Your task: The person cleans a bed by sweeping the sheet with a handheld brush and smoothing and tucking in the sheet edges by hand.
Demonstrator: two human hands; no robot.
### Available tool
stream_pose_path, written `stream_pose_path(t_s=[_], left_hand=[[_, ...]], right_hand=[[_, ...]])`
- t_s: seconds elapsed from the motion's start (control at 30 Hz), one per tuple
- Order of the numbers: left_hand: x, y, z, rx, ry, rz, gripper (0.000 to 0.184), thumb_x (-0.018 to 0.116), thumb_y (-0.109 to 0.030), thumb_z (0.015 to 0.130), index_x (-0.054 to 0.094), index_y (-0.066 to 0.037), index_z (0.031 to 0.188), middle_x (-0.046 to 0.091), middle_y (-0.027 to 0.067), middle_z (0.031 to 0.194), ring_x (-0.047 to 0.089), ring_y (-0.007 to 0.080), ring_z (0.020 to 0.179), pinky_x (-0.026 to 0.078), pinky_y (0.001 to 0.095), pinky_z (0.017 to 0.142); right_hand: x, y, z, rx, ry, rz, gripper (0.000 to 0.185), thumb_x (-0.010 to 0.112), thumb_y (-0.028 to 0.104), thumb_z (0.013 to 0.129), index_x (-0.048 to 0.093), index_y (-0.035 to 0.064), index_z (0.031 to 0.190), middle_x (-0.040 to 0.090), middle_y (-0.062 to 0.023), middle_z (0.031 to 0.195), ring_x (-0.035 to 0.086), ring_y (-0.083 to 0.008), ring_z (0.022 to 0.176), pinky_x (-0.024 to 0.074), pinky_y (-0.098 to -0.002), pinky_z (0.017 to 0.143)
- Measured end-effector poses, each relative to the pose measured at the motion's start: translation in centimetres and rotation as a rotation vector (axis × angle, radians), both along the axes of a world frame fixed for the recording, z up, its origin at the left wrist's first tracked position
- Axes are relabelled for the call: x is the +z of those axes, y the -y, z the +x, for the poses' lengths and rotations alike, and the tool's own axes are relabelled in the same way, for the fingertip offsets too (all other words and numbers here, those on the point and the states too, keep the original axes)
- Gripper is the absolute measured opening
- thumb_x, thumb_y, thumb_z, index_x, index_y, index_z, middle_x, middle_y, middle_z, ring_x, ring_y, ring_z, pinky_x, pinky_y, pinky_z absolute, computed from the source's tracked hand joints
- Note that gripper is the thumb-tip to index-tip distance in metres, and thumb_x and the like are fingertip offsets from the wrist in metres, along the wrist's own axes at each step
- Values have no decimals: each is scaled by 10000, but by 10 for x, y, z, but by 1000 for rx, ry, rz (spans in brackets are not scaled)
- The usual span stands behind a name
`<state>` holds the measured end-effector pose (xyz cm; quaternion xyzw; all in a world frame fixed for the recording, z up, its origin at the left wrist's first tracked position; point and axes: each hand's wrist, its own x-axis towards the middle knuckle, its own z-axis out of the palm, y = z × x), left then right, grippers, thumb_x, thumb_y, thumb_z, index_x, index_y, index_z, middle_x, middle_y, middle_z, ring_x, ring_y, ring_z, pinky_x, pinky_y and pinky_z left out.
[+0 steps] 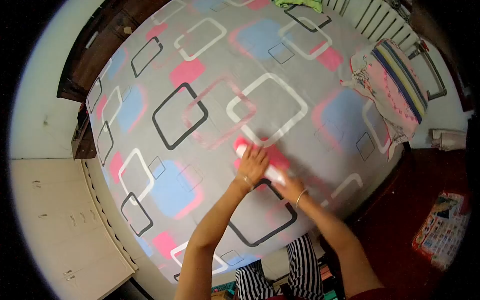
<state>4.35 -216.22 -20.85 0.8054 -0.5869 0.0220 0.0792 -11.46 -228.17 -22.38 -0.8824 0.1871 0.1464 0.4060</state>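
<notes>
A long white thing (274, 173), slim like a brush or roller, lies slantwise over a pink patch of the patterned bed sheet (215, 165). My left hand (254, 162) is closed over its upper part, fingers bent across it. Around its lower right end my right hand (290, 189) is closed, though the fingers are partly blurred. Both hands are low over the bed, and each wrist wears a bracelet. The underside of the white thing is hidden, so its exact kind cannot be made out.
Folded pink and striped bedding (392, 87) lies at the bed's right edge, near a radiator (377, 20). A green cloth (302, 4) is at the far edge. Pale cabinets (60, 215) stand left; a printed sheet (442, 230) lies on the dark floor at right.
</notes>
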Motion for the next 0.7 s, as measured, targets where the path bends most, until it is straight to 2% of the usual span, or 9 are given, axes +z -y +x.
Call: stream_pose_path(t_s=[0.13, 0.2, 0.23, 0.33, 0.5, 0.53, 0.6, 0.67, 0.7], left_hand=[[-14, 137, 35, 142, -48, -125, 510, 487, -124, 803, 381, -113, 1302, 296, 102, 1402, 227, 305, 1320, 140, 524, 1070], [-44, 184, 35, 218, -111, -123, 558, 474, -121, 815, 312, -126, 1350, 237, 96, 1437, 193, 313, 1334, 127, 531, 1069], [-61, 199, 32, 250, -120, -112, 580, 476, -132, 817, 286, -128, 1364, 228, 94, 1442, 187, 317, 1337, 124, 532, 1068], [-105, 210, 23, 338, -139, 12, 619, 523, -236, 800, 289, -147, 1366, 227, 92, 1444, 179, 312, 1341, 113, 597, 1036], [-122, 133, 24, 499, -351, 148, 634, 542, -346, 789, 321, -170, 1356, 229, 88, 1445, 166, 322, 1343, 100, 669, 987], [-125, 110, 27, 528, -320, 131, 628, 537, -367, 790, 333, -170, 1350, 230, 87, 1445, 165, 327, 1342, 98, 676, 979], [-128, 60, 34, 621, -270, 110, 621, 525, -398, 793, 351, -168, 1342, 231, 87, 1446, 166, 332, 1340, 94, 689, 966], [-131, 2, 41, 730, -263, 110, 613, 514, -403, 798, 355, -166, 1340, 238, 94, 1443, 162, 332, 1341, 82, 696, 960], [-133, -30, 44, 767, -254, 161, 614, 495, -408, 804, 348, -158, 1346, 227, 90, 1451, 141, 330, 1349, 75, 695, 963]], right_hand=[[-53, 136, 44, -181, 318, -263, 648, 536, 321, 833, 222, 197, 1386, 608, -243, 918, 600, -406, 747, 475, -476, 651], [-43, 185, 58, -262, 98, -236, 641, 496, 277, 860, 158, 192, 1398, 588, -247, 1020, 581, -436, 843, 463, -487, 721], [-11, 193, 71, -420, -204, 1, 604, 483, 248, 885, 175, 192, 1402, 451, -235, 1261, 494, -396, 1089, 415, -422, 884], [-84, 218, 58, -357, 61, -256, 604, 443, 299, 890, 141, 206, 1404, 551, -249, 1108, 575, -443, 879, 459, -486, 737], [-127, 147, 63, -336, 394, -208, 614, 507, 193, 860, 203, 112, 1388, 393, -234, 1307, 480, -400, 1096, 397, -437, 904], [-118, 122, 68, -341, 295, -61, 620, 525, 144, 844, 217, 75, 1378, 370, -222, 1328, 424, -382, 1163, 351, -429, 956], [-102, 59, 77, -374, 211, 120, 598, 517, 189, 852, 233, 88, 1368, 449, -239, 1242, 471, -405, 1095, 387, -446, 911], [-116, 0, 81, -194, 364, -87, 609, 503, 240, 864, 207, 126, 1384, 504, -255, 1158, 527, -449, 959, 432, -478, 815], [-93, -32, 86, -196, 31, 50, 611, 496, 248, 865, 196, 139, 1387, 527, -260, 1111, 542, -458, 899, 434, -494, 779]])
